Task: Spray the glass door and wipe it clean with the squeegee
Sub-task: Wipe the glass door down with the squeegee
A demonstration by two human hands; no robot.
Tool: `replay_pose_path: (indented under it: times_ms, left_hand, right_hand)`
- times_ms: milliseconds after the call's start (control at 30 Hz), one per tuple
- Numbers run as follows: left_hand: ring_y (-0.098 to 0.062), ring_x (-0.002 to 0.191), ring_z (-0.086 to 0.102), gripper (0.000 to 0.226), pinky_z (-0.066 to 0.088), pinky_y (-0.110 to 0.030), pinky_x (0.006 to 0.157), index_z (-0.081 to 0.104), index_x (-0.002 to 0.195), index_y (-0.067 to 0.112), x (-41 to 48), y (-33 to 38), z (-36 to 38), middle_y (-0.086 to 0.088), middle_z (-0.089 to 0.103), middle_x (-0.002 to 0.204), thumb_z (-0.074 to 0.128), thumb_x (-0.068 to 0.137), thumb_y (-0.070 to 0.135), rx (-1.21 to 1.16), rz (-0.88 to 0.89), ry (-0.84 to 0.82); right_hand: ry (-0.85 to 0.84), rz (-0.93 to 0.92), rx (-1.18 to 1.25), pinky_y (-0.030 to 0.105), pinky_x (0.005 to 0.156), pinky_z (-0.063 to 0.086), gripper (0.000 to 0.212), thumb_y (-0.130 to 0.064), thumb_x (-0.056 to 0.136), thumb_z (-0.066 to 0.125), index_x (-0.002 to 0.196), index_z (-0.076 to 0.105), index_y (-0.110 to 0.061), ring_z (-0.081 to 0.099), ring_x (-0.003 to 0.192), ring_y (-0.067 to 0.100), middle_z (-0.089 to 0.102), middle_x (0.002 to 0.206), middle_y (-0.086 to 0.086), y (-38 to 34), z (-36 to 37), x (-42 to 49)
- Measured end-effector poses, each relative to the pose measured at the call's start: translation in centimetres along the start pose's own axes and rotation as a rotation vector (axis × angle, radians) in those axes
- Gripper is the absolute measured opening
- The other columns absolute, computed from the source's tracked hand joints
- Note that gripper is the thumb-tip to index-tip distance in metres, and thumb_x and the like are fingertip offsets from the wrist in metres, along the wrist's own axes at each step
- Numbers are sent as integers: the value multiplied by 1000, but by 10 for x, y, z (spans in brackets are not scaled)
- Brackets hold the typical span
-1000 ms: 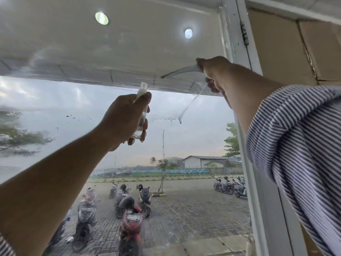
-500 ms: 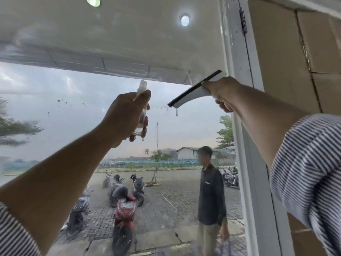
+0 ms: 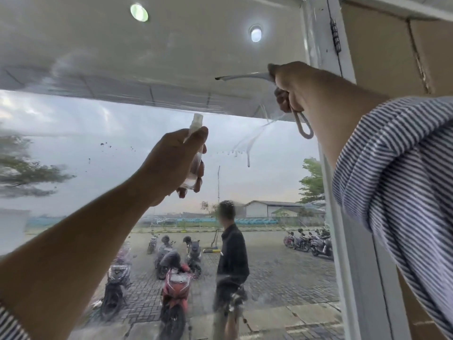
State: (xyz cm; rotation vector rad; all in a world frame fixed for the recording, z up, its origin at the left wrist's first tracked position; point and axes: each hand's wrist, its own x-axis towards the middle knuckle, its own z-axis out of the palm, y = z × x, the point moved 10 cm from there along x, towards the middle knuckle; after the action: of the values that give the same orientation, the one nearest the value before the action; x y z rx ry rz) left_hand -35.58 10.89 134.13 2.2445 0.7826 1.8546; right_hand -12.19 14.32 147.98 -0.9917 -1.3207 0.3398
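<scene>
My right hand (image 3: 291,87) is raised high at the right of the glass door (image 3: 73,148), fingers curled tight round the squeegee (image 3: 245,76). Its blade runs out to the left from my fist, nearly level, and seems to lie against the pane just beside the white door frame (image 3: 323,52). The looped end of the handle (image 3: 304,128) hangs below my hand.

My left hand (image 3: 171,165) is lower and further left, wrapped round the clear spray bottle (image 3: 196,121). The white nozzle sticks up above my knuckles and my forefinger lies beside it; I cannot tell whether it is pressing. The bottle stands close to the glass, roughly upright.

Between my two hands, wet streaks and drips (image 3: 248,158) run down the pane, and small dark specks (image 3: 105,144) dot the glass further left. My striped sleeve (image 3: 392,173) fills the near right.

Through the glass, a person in dark clothes (image 3: 232,251) stands on the paved yard, with a red motorcycle (image 3: 175,285) to the left. More motorcycles (image 3: 306,241) are parked far off at the right. Two round ceiling lights (image 3: 139,12) show overhead.
</scene>
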Motion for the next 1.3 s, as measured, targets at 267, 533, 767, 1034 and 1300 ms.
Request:
replay_pose_path:
  times_ms: [267, 533, 767, 1034, 1300]
  left_hand:
    - [-34, 56, 63, 24, 59, -62, 66, 54, 100, 22, -6, -3, 16, -11, 65, 68, 52, 101, 46, -79, 34, -66]
    - [-20, 53, 60, 22, 61, -43, 60, 54, 101, 22, 2, 4, 33, 1, 58, 65, 51, 102, 44, -167, 33, -11]
    - [-17, 49, 59, 22, 54, -34, 50, 54, 95, 25, 4, 8, 27, 2, 57, 63, 50, 102, 45, -134, 39, 19]
    - [-17, 49, 58, 24, 52, -34, 50, 54, 96, 21, -5, 13, 20, 0, 57, 64, 50, 102, 44, -116, -11, 6]
    - [-17, 47, 56, 29, 53, -34, 49, 52, 96, 16, -13, 36, 3, 3, 56, 59, 49, 102, 45, -92, 8, 14]
  right_hand:
    - [78, 1, -96, 14, 44, 31, 26, -42, 91, 50, 80, 48, -18, 34, 42, 12, 47, 62, 0, 18, 6, 12]
    - [64, 33, -85, 16, 46, 30, 36, -44, 94, 50, 76, 48, -14, 34, 42, 14, 46, 60, 3, 62, 3, -3]
    - [81, 118, -15, 17, 46, 35, 44, -52, 93, 55, 77, 55, -11, 38, 38, 13, 50, 55, 4, 107, 2, -26]
    - [-276, 218, 199, 18, 38, 29, 54, -60, 95, 50, 73, 55, -11, 30, 36, 11, 38, 46, -3, 114, 22, -46]
    - [-427, 72, 294, 23, 49, 38, 57, -65, 93, 48, 63, 43, -16, 43, 43, 14, 44, 51, -1, 76, 31, -32]
